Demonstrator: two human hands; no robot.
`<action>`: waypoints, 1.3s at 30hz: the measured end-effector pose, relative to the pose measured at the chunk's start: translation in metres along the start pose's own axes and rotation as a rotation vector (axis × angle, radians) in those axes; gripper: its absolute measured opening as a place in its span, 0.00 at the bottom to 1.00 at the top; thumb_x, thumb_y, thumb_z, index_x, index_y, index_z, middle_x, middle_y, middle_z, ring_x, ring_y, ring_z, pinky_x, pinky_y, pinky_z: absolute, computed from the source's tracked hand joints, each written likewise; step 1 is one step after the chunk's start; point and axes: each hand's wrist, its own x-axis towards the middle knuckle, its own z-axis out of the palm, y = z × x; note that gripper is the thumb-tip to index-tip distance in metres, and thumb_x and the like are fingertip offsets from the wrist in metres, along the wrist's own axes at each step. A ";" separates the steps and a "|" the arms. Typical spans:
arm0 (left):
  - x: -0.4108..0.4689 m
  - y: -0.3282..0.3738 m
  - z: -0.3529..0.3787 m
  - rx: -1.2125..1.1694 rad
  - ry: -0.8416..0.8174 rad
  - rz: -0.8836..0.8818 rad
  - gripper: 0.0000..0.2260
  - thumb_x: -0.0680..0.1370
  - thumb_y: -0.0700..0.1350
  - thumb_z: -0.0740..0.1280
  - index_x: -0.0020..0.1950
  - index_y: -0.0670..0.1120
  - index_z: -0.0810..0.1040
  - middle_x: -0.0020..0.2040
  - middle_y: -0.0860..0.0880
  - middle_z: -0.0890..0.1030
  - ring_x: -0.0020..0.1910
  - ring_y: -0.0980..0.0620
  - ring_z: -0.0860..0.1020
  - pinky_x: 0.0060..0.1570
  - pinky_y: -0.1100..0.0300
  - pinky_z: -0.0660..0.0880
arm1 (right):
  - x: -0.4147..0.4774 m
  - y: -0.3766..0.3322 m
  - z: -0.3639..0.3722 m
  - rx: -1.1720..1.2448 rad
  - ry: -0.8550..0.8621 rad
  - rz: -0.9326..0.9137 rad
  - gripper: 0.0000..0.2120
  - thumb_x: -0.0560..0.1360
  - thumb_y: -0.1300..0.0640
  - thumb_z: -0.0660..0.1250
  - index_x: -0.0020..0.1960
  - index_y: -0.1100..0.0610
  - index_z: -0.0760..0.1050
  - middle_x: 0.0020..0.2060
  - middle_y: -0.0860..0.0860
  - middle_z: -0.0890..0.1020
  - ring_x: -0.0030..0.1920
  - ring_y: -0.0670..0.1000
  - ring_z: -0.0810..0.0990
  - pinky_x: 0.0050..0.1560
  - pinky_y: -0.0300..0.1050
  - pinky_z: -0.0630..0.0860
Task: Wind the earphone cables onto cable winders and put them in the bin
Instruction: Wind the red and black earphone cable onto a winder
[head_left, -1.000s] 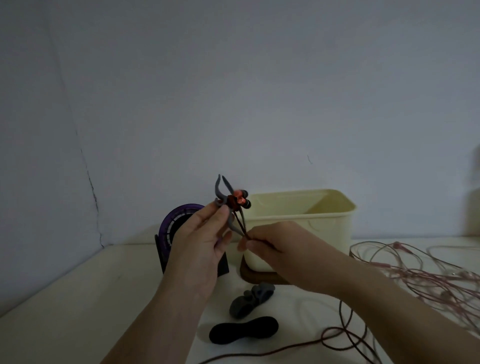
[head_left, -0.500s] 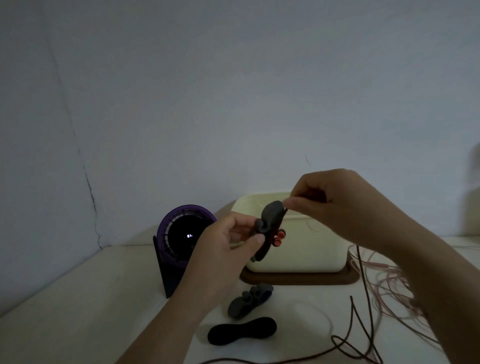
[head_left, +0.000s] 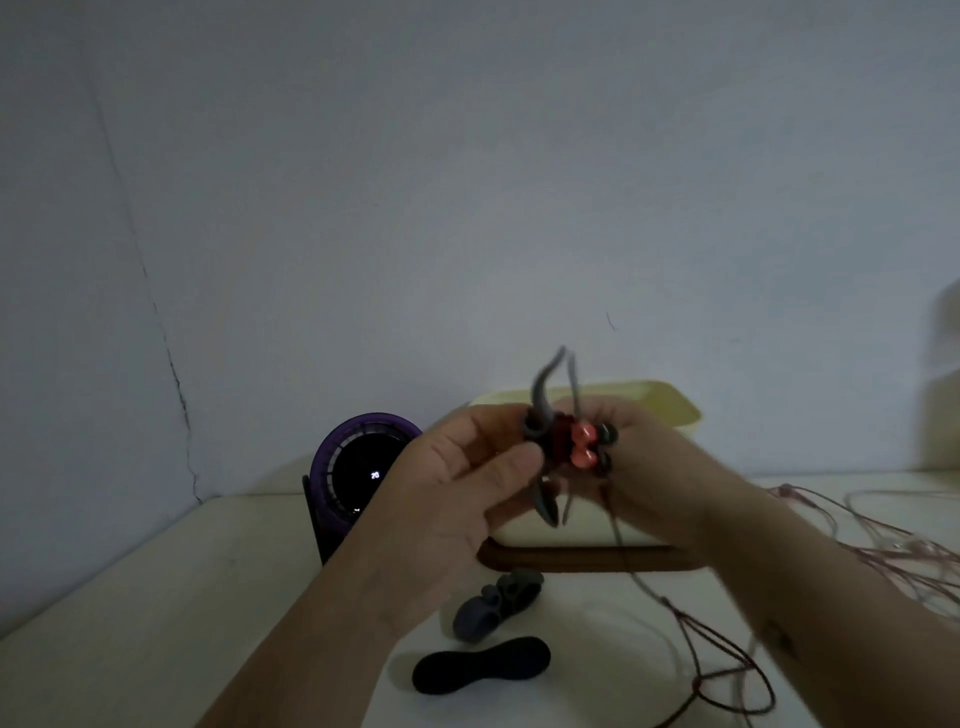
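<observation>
Left hand (head_left: 457, 499) pinches the grey cable winder (head_left: 543, 410) between thumb and fingers, in the air above mid-table, in front of the cream bin (head_left: 670, 410) at the back edge. Right hand (head_left: 660, 478) has its fingers curled onto the red earbuds (head_left: 582, 444); that grip is blurred. The cable (head_left: 691, 654) trails down to the front right.

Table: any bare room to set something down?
Biggest free patch: the table front-left, bordered by the purple round device and the left forearm. A smaller one lies right of the grey winder and black winder, up to the dark cable loops. Crowded: the right side, under the pink cables.
</observation>
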 end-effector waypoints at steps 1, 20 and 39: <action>0.002 0.000 0.001 -0.085 0.052 0.009 0.10 0.69 0.39 0.70 0.49 0.42 0.83 0.49 0.42 0.85 0.44 0.49 0.84 0.42 0.59 0.81 | 0.002 0.006 0.010 0.099 -0.003 0.023 0.08 0.71 0.60 0.63 0.38 0.60 0.78 0.27 0.49 0.79 0.26 0.44 0.76 0.31 0.35 0.73; 0.012 -0.015 -0.015 -0.265 0.545 0.000 0.06 0.78 0.38 0.64 0.47 0.45 0.80 0.39 0.50 0.84 0.39 0.56 0.82 0.44 0.60 0.75 | -0.003 -0.002 0.023 -0.946 -0.063 0.051 0.15 0.80 0.51 0.59 0.53 0.61 0.79 0.30 0.51 0.69 0.24 0.43 0.63 0.27 0.33 0.62; 0.010 -0.032 -0.020 0.586 0.319 -0.017 0.09 0.76 0.38 0.69 0.47 0.53 0.81 0.45 0.56 0.85 0.48 0.55 0.83 0.52 0.53 0.79 | -0.015 -0.049 -0.015 -0.594 0.288 -0.186 0.14 0.75 0.46 0.63 0.38 0.51 0.81 0.23 0.43 0.67 0.26 0.45 0.67 0.38 0.48 0.69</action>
